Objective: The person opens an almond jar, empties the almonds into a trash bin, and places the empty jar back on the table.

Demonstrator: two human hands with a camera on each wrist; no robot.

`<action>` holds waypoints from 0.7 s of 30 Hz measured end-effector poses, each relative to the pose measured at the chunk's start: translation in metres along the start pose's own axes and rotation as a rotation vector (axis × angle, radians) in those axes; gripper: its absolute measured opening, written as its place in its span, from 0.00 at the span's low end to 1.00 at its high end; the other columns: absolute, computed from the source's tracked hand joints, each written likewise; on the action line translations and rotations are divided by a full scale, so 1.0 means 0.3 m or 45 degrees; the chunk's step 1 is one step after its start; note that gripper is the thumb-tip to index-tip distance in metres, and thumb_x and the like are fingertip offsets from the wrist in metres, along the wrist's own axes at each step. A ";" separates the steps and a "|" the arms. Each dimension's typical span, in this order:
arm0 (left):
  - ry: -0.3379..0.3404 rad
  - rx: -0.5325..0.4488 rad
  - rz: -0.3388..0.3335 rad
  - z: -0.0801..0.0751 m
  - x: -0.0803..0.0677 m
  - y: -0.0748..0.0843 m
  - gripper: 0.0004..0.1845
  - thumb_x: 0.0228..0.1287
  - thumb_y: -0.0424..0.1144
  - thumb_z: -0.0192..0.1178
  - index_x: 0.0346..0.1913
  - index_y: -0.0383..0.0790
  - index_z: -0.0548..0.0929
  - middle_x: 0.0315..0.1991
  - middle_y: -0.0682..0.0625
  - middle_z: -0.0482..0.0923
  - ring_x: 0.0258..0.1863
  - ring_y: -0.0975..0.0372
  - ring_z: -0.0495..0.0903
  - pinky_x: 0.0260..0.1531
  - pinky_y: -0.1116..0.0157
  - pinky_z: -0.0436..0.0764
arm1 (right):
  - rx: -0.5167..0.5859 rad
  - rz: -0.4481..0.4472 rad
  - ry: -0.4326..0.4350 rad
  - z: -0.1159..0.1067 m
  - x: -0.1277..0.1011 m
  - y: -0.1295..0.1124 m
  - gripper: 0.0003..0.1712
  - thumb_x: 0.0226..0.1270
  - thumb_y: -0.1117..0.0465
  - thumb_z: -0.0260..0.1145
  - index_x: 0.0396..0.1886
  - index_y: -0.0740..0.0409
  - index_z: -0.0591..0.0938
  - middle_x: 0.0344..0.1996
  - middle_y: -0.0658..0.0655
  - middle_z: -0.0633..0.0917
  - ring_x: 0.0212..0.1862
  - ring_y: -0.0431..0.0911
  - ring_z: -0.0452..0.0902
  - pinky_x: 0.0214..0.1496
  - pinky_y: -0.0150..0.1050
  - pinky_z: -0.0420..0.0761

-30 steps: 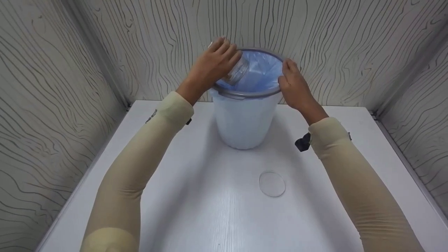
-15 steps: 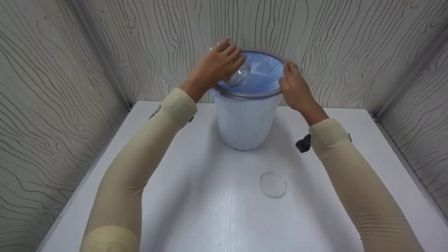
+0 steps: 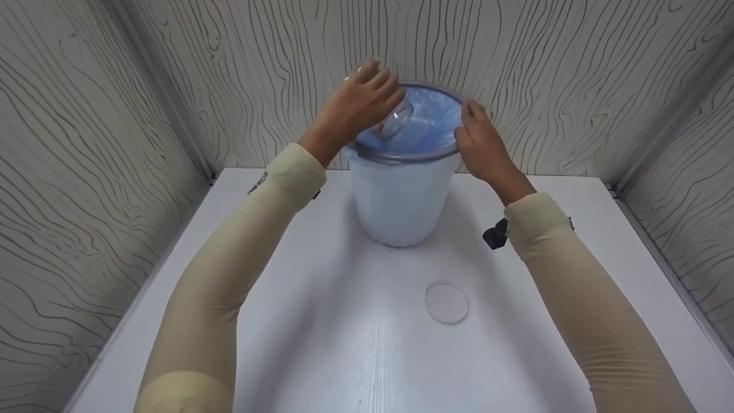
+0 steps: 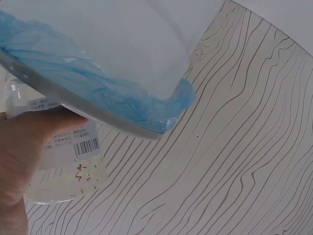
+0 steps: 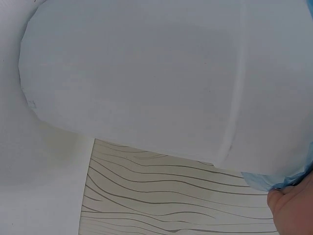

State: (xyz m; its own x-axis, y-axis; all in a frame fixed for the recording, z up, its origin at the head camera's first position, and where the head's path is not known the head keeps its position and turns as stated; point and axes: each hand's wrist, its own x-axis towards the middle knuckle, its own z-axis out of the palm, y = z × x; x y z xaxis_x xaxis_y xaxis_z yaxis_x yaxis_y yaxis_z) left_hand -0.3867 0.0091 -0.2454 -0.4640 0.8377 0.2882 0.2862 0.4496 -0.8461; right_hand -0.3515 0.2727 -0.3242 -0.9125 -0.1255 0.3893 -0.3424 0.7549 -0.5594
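- Counting what stands on the white table [image 3: 344, 355]: one white plastic bin [image 3: 399, 198], one clear glass jar [image 3: 391, 119] and one clear round lid [image 3: 446, 302].
- Tipping mouth-down over the bin's rim at about 10 o'clock, the jar is gripped by the left hand [image 3: 355, 106], fingers curled round its body.
- A blue plastic liner [image 3: 427, 123] fills the bin and folds over under its grey rim ring [image 3: 401, 156]; the bin's contents cannot be made out.
- In the left wrist view the jar shows a barcode label [image 4: 73, 147] and specks against its glass.
- The right hand [image 3: 481, 143] rests against the rim at 3 o'clock, fingers fairly straight.
- The lid lies flat at 6 o'clock from the bin, well apart.
- Both wrist views cut off most of each hand.
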 end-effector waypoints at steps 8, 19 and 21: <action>-0.048 -0.040 -0.011 0.001 0.002 0.014 0.29 0.67 0.23 0.62 0.69 0.39 0.68 0.66 0.43 0.72 0.69 0.52 0.69 0.75 0.55 0.60 | -0.011 -0.031 0.000 0.004 0.001 -0.006 0.36 0.78 0.57 0.37 0.79 0.73 0.48 0.80 0.66 0.48 0.81 0.56 0.40 0.81 0.50 0.45; -0.073 -0.063 -0.076 0.003 0.021 0.013 0.27 0.71 0.24 0.58 0.70 0.39 0.68 0.67 0.45 0.73 0.68 0.53 0.70 0.73 0.55 0.62 | -0.006 -0.012 0.019 -0.014 -0.009 0.012 0.37 0.77 0.56 0.38 0.79 0.73 0.48 0.80 0.66 0.47 0.81 0.57 0.40 0.81 0.50 0.45; -0.066 -0.067 -0.083 0.000 0.019 0.012 0.28 0.70 0.24 0.58 0.70 0.39 0.68 0.67 0.45 0.73 0.68 0.53 0.70 0.73 0.55 0.63 | -0.010 -0.010 0.018 -0.017 -0.007 0.013 0.37 0.77 0.56 0.38 0.79 0.72 0.48 0.81 0.66 0.47 0.81 0.57 0.40 0.81 0.50 0.45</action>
State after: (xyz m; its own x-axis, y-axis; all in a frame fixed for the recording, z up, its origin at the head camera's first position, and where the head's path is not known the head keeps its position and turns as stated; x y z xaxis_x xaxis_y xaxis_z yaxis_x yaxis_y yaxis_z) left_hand -0.3884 0.0156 -0.2466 -0.5254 0.7896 0.3170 0.2974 0.5195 -0.8011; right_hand -0.3498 0.2793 -0.3236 -0.9066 -0.1221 0.4039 -0.3474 0.7592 -0.5503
